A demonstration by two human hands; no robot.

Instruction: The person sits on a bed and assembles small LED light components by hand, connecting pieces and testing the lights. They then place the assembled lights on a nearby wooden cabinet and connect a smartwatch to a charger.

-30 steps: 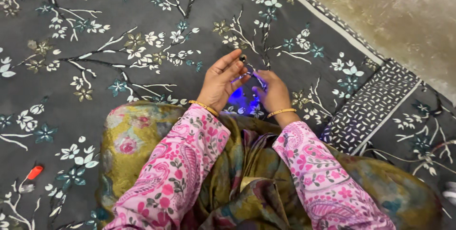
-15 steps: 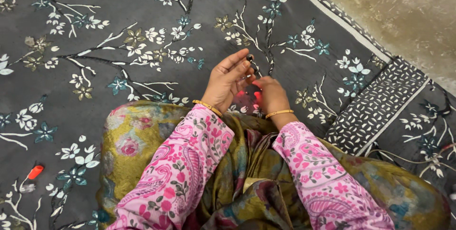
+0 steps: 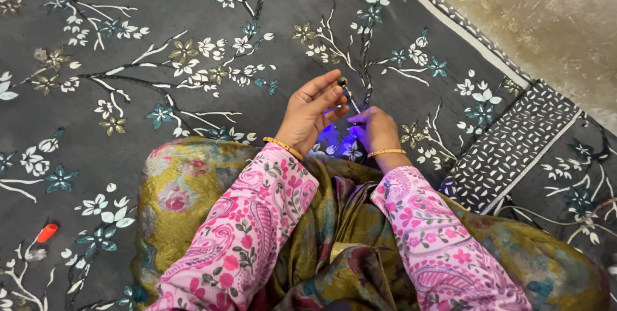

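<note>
Head view: hands meet at frame centre. Left hand half open, fingertips pinching thin rod's dark tip to steady it; right hand curled closed around a blue-glowing item, probably the rod's base. Red cap lies on carpet, lower left.

No packages, labels, signs or screens show here — only patterned cloth, bare floor and a person's sleeves fill the view, none of it printed.
</note>
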